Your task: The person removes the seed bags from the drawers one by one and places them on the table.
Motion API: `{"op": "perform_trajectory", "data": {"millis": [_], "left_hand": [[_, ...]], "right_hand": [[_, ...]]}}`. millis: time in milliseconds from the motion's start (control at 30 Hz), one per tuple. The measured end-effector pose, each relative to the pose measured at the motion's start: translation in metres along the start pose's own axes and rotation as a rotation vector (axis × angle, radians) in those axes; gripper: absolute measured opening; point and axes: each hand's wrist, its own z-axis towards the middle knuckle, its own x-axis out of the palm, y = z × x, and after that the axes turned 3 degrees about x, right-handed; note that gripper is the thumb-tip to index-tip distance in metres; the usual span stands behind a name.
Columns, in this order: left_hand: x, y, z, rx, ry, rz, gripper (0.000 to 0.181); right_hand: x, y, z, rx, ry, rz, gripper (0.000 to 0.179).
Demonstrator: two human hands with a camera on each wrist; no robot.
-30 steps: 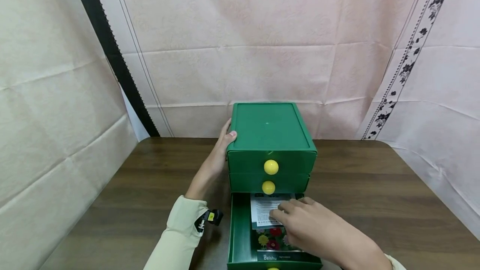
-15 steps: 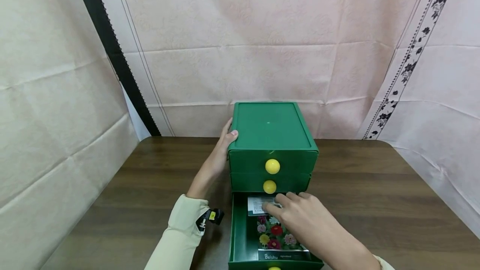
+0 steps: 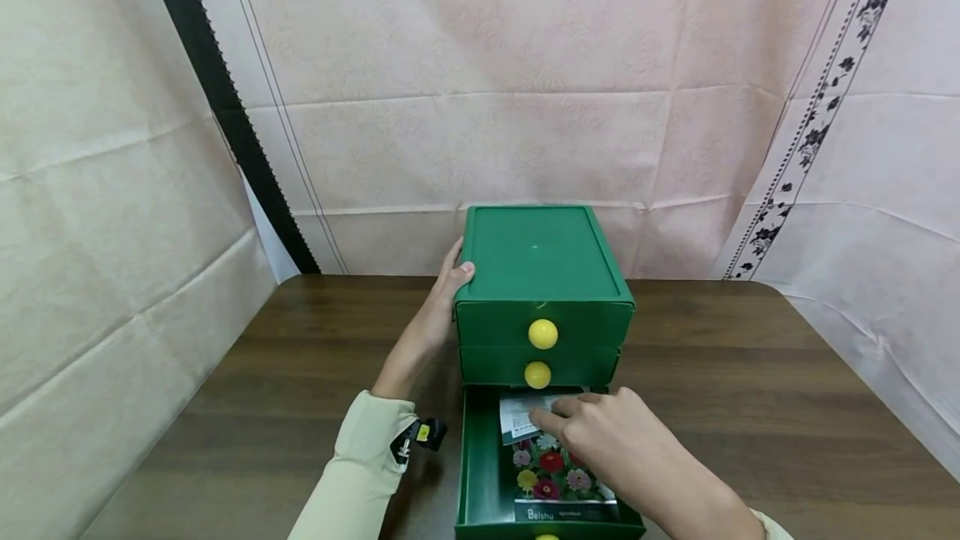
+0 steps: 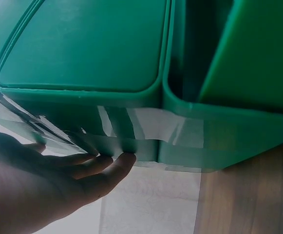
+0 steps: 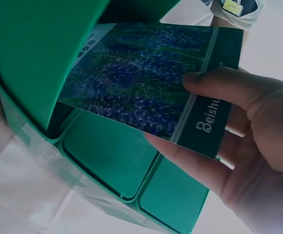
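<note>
My right hand [image 3: 611, 444] pinches a seed packet [image 5: 146, 73] between thumb and fingers. Its blue-flowered face and "Beishu" label show in the right wrist view. In the head view its white printed back [image 3: 517, 417] is tilted over the pulled-out bottom drawer [image 3: 480, 473]. Under it in that drawer lies another packet [image 3: 546, 473] with red, yellow and pink flowers, partly covered by the hand. My left hand [image 3: 438, 307] rests with extended fingers against the left side of the green drawer cabinet [image 3: 536, 252]. Its fingertips [image 4: 126, 158] touch the taped wall.
Two upper drawers, each with a yellow round knob [image 3: 543, 334], are closed above the bottom one. The cabinet stands on a brown wooden table [image 3: 337, 340]. Pale cloth [image 3: 480, 73] hangs behind it and at both sides.
My right hand has shifted slightly left, and the held packet now sits farther back and more tilted, uncovering more of the flowered packet below. My left hand stays put.
</note>
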Motion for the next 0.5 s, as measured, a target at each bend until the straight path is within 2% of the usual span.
{"op": "perform_trajectory", "data": {"millis": [133, 333, 500], "left_hand": [[0.000, 0.000, 0.000, -0.008, -0.003, -0.004, 0.076], [0.000, 0.000, 0.000, 0.022, 0.007, -0.004, 0.075], [0.000, 0.001, 0.000, 0.033, 0.013, -0.002, 0.075]], "right_hand": [[-0.003, -0.001, -0.001, -0.014, 0.001, -0.011, 0.036], [-0.012, -0.002, -0.003, -0.010, -0.009, -0.042, 0.031], [-0.023, -0.004, -0.007, -0.006, -0.008, 0.022, 0.034]]}}
